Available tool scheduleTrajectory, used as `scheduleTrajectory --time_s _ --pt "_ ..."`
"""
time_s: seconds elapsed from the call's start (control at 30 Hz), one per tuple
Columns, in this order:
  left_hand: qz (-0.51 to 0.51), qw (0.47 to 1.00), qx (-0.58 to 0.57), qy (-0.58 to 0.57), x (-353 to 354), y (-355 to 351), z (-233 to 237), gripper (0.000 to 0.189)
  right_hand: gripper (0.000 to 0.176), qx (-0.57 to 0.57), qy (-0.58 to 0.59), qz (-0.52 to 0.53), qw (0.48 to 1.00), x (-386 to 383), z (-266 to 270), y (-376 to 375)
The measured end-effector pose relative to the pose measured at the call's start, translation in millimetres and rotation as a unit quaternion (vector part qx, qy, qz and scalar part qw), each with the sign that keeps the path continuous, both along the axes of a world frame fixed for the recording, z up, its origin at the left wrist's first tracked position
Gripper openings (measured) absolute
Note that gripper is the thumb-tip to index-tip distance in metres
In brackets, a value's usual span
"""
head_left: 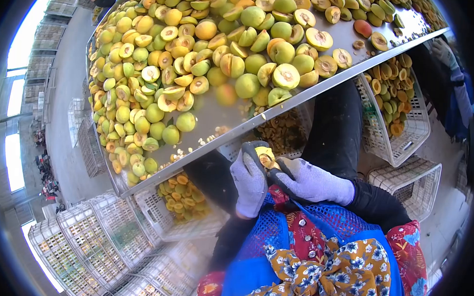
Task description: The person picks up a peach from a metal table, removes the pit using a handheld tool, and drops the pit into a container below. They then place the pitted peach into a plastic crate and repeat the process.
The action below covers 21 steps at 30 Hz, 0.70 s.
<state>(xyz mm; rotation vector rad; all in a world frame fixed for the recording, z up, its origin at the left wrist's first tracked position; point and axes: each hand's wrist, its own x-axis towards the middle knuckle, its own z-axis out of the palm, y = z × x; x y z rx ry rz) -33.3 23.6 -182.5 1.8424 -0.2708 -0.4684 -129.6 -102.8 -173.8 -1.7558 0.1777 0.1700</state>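
My left hand (250,175), in a pale lavender glove with dark grip areas, is closed around a yellow stone fruit half (266,157) with its cut side up. The right hand (310,181), gloved alike, reaches in from the right with its fingers bunched against the fruit's edge. Whatever the right fingers hold, if anything, is hidden. Both hands are over my lap, below the metal table edge. Behind them, under the table, a crate (236,149) contains pale brown pieces.
A metal table (217,108) carries heaped whole and halved stone fruit (156,72). Crates of fruit halves stand left (147,202) and right (404,146). Another white crate (426,188) lies at right. Stacked crates (93,231) fill the lower left. A co-worker's gloved hand (445,53) is at upper right.
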Motion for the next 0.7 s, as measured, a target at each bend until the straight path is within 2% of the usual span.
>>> scheduleTrajectory --time_s 0.03,0.13,0.2,0.27,0.33,0.4,0.5,0.57,0.7 --pt "-0.018 0.999 0.029 -0.024 1 -1 4 0.045 0.033 -0.041 0.016 0.014 0.999 -3 -1 1" --pt "-0.041 0.999 -0.01 -0.011 6 1 -9 0.039 0.029 -0.132 0.032 0.039 0.99 -5 3 0" --pt "-0.036 0.983 -0.127 0.13 9 3 2 0.029 0.027 -0.15 0.002 0.037 0.988 -5 16 -4" --pt "0.003 0.928 -0.261 0.265 11 3 2 0.027 0.028 -0.19 -0.09 0.039 0.977 -10 0 0" --pt "0.059 0.82 -0.37 0.433 18 6 -7 0.031 0.032 -0.232 -0.15 0.049 0.96 -14 -12 2" --pt "0.064 0.829 -0.333 0.445 16 4 -10 0.047 0.039 -0.278 -0.18 0.068 0.941 -16 -18 3" --pt "-0.013 0.925 -0.232 0.301 3 4 0 0.053 0.043 -0.31 -0.206 0.062 0.926 -19 -26 9" --pt "0.021 0.918 -0.228 0.323 -1 -1 6 0.052 0.04 -0.29 -0.176 0.029 0.94 -22 -21 14" --pt "0.041 0.947 -0.245 0.206 -12 -9 1 0.048 0.033 -0.131 -0.044 -0.012 0.99 -16 -12 17"
